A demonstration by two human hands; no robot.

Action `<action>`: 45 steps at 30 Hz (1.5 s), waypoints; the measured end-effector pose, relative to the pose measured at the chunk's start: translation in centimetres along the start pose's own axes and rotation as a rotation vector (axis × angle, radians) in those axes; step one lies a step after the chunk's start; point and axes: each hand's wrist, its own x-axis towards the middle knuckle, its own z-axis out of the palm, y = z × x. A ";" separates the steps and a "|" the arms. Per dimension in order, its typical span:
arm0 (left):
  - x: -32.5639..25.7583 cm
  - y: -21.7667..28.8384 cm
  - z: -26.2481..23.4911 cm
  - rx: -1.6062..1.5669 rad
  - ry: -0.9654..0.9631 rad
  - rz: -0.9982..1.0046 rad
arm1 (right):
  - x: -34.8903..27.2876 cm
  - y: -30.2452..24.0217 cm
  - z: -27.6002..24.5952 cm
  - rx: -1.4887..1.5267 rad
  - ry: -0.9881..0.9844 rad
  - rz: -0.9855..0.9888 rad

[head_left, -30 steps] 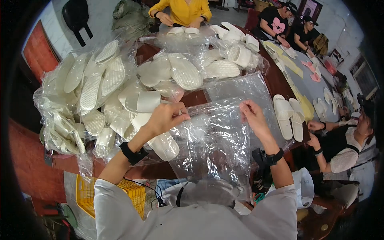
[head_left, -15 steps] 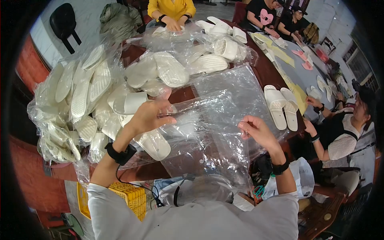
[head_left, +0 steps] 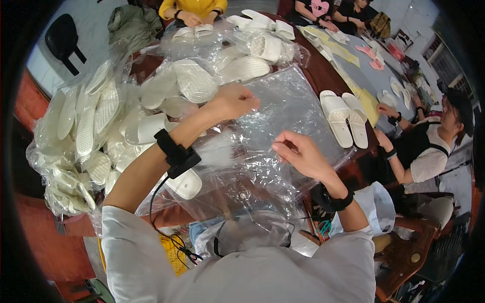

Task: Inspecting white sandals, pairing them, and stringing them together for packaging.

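Both hands pinching clear plastic bag (head_left: 283,121): left hand (head_left: 233,101) on far edge, right hand (head_left: 298,154) nearer body, bag between them.

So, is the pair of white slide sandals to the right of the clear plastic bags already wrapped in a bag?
No, the pair of white slide sandals lies bare on the brown table, beside the clear plastic bags.

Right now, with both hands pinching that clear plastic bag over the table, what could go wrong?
The left hand and right hand pinch the thin clear plastic bag at separate spots; pulling apart might tear it. The bag drapes beside the white slipper pair near the table edge; a tug could perhaps drag them off. The bagged slipper heap sits close to the left forearm and might slide if nudged.
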 end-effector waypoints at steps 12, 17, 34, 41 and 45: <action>-0.2 -2.1 -1.4 -0.494 0.248 -0.117 | -7.1 4.6 -4.0 0.103 -0.283 0.236; 0.0 -2.6 -1.8 -0.497 0.260 -0.149 | -11.2 6.1 -4.3 0.257 -0.202 0.337; -3.4 -0.6 -2.2 -0.117 0.561 0.238 | -13.6 7.6 -8.9 0.456 0.445 0.312; -10.7 -2.2 0.1 0.052 0.283 0.072 | -13.5 12.3 -12.0 0.573 0.606 0.294; -10.2 -5.2 3.4 -0.030 0.052 -0.202 | -12.2 12.5 -12.2 0.557 0.634 0.395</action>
